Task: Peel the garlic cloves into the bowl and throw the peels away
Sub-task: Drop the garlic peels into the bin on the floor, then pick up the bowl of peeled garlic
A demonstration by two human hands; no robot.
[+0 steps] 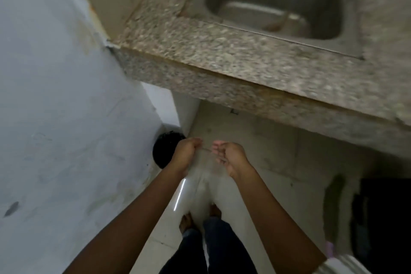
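My left hand (186, 153) and my right hand (229, 155) are held out low in front of me, close together above the floor. Both have curled fingers and appear to grip the top edge of a thin, clear plastic bag (206, 173) that hangs blurred between them. A round black bin (164, 151) stands on the floor in the wall corner, just left of and partly hidden behind my left hand. No garlic cloves, peels or bowl can be made out; the bag's contents are too blurred to tell.
A speckled stone counter (244, 58) with a steel sink (275, 0) juts out above the floor ahead. A pale wall (55, 95) runs along the left. My bare feet (186, 222) stand on light tiles. Dark objects (382, 218) sit at the lower right.
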